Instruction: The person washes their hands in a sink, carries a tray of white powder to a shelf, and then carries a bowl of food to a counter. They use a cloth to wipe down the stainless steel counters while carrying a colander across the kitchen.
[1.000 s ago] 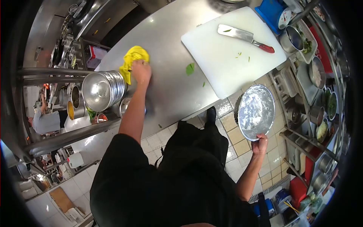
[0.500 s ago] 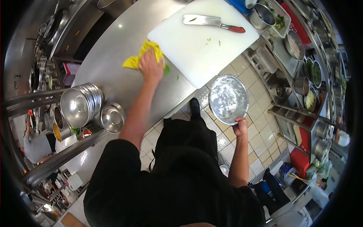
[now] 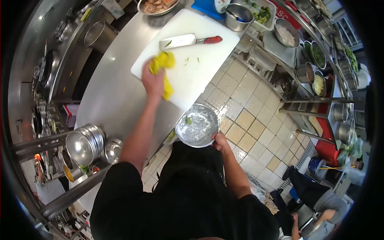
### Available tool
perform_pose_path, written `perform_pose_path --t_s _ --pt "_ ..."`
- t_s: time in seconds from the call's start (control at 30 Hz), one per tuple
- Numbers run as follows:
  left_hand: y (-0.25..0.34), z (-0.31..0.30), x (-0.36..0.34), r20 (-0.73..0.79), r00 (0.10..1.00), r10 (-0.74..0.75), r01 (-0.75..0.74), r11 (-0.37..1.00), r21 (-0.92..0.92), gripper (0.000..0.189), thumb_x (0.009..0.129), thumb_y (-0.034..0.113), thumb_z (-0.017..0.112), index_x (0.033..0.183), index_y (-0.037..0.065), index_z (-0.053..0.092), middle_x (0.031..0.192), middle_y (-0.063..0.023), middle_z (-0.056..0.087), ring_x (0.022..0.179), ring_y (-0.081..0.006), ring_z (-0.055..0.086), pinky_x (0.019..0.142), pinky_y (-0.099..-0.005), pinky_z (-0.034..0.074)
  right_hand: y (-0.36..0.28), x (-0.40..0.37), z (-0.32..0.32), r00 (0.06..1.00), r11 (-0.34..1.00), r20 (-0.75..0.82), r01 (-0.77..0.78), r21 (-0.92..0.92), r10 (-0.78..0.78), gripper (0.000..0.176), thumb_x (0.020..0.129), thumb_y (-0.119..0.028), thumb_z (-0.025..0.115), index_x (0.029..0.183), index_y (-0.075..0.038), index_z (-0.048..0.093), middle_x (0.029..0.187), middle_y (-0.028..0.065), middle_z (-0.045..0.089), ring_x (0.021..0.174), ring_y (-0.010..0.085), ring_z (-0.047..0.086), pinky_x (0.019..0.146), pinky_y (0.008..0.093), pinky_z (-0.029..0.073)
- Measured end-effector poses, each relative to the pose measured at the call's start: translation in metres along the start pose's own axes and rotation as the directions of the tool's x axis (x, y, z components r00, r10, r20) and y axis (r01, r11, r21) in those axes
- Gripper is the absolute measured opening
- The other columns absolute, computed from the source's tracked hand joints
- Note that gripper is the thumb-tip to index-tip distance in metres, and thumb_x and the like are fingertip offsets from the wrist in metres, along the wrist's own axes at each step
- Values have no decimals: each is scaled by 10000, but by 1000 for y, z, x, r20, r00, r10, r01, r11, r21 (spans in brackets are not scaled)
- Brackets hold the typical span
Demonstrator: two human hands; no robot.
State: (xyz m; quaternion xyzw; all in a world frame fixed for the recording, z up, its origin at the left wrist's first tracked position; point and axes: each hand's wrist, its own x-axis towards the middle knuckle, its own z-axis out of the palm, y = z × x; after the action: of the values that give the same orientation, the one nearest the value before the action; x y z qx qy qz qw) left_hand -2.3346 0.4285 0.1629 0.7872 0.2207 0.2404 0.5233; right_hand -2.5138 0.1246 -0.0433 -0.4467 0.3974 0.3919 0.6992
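My left hand [image 3: 153,83] grips a bunched yellow cloth [image 3: 163,61] over the left edge of the white cutting board [image 3: 216,50]. On the board lies a cleaver [image 3: 178,41] with a red handle, a bit of green leaf on its blade and small green scraps below it. With my right hand [image 3: 219,141] I hold the rim of a metal bowl [image 3: 196,127] at the board's near corner, beside the counter's edge. Whitish residue and a green piece show inside the bowl.
Stacked metal bowls [image 3: 85,144] stand at the left by a rail. A bowl of meat pieces [image 3: 158,6], a blue scale [image 3: 208,9] and a metal pot [image 3: 239,17] are beyond the board. Shelves with food containers line the right. Another person [image 3: 330,204] is at the lower right.
My left hand and the cloth have moved from the bare counter onto the board's edge. The bowl in my right hand has come left to the counter's edge, and a green piece now shows in it.
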Motion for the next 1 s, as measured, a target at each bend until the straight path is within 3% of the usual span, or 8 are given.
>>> perform_pose_path --t_s 0.2,0.23,0.33,0.47,0.6,0.73,0.87,1.0 --pt "-53 68 142 -26 959 282 -272 943 192 428 698 77 634 1116 23 556 996 -158 573 954 -314 557 866 -375 439 -40 -7 -16 993 996 -79 83 -26 -84 522 681 65 414 1186 -68 419 807 102 524 650 239 550 509 436 509" --pt "-83 83 148 4 930 367 -348 880 324 438 683 88 647 1112 47 570 1007 -169 558 952 -341 533 865 -406 426 -42 0 -24 985 991 -113 130 -37 -134 129 708 8 444 797 -36 526 802 122 528 756 283 537 597 506 480" --pt "-79 111 109 71 907 416 -383 741 552 439 672 95 654 1104 67 582 1020 -163 560 947 -335 527 857 -414 423 -67 0 -25 968 984 -178 180 3 -177 225 689 -1 457 902 -55 504 874 123 525 771 281 537 592 503 480" --pt "-69 125 79 224 869 440 -494 786 373 399 663 95 658 1059 81 616 982 -140 592 946 -326 530 861 -419 415 -85 11 -32 975 983 -153 174 61 -163 496 687 11 449 1170 -88 396 868 97 504 678 231 527 499 406 481" --pt "-58 121 29 398 819 413 -544 779 312 399 623 78 701 1017 76 640 985 -144 609 952 -318 538 853 -414 423 -101 25 -28 982 974 -49 189 126 -184 426 677 18 458 1092 -75 444 878 100 498 705 235 527 541 431 501" --pt "-31 129 -59 528 781 333 -428 902 65 396 610 62 705 1000 65 641 984 -137 616 922 -318 561 848 -407 437 -120 8 -7 980 976 -66 195 98 -190 305 654 36 462 943 -54 501 877 98 503 736 251 543 567 453 527" --pt "18 121 -111 738 665 118 23 984 -178 405 647 9 620 1052 23 618 1031 -126 626 943 -236 597 854 -319 457 -122 5 -27 989 989 31 145 41 -146 529 647 -10 466 1174 -34 433 1076 142 506 926 323 550 765 510 515" --pt "40 73 -88 687 726 10 171 966 -195 428 649 27 613 1076 2 603 1023 -115 632 953 -188 596 846 -289 459 -121 -4 -54 982 984 68 171 39 -174 651 636 6 443 1282 -2 363 1227 176 468 1093 376 503 886 555 464"
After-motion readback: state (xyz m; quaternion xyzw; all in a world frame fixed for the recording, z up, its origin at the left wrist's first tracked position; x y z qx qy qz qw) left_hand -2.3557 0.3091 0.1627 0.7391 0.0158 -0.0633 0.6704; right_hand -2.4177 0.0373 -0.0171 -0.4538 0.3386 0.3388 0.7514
